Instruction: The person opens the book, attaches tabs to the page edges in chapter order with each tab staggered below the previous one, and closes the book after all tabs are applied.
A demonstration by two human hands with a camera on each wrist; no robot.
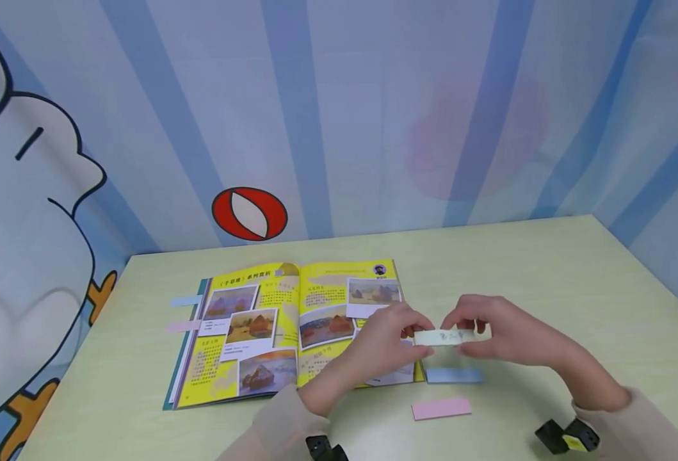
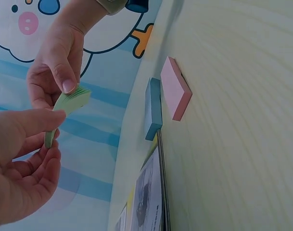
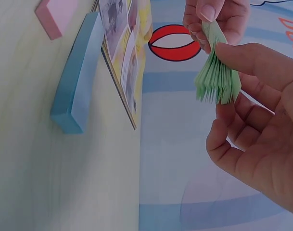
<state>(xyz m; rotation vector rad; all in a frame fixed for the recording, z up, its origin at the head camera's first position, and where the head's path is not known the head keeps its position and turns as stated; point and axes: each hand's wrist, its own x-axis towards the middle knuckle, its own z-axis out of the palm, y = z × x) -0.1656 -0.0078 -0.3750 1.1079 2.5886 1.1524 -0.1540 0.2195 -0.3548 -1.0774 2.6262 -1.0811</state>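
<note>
A pale green pad of sticky notes (image 1: 443, 337), with faint writing on its face, is held above the table beside the open book. Its left end is pinched between thumb and fingers of my left hand (image 1: 376, 342). My right hand (image 1: 506, 330) pinches the other end. The right wrist view shows the green pad (image 3: 216, 77) bent, its loose sheet ends fanned apart. Below the hands lie a blue sticky-note pad (image 1: 455, 376), close by the book's right edge, and a pink sticky-note pad (image 1: 441, 409) nearer to me.
The open book (image 1: 283, 291), with yellow pages and pictures of haystacks, lies on the pale table (image 1: 506, 269). A blue tab (image 1: 186, 300) and a pink tab (image 1: 183, 326) stick out from its left edge. A striped blue backdrop (image 1: 350, 128) stands behind the table.
</note>
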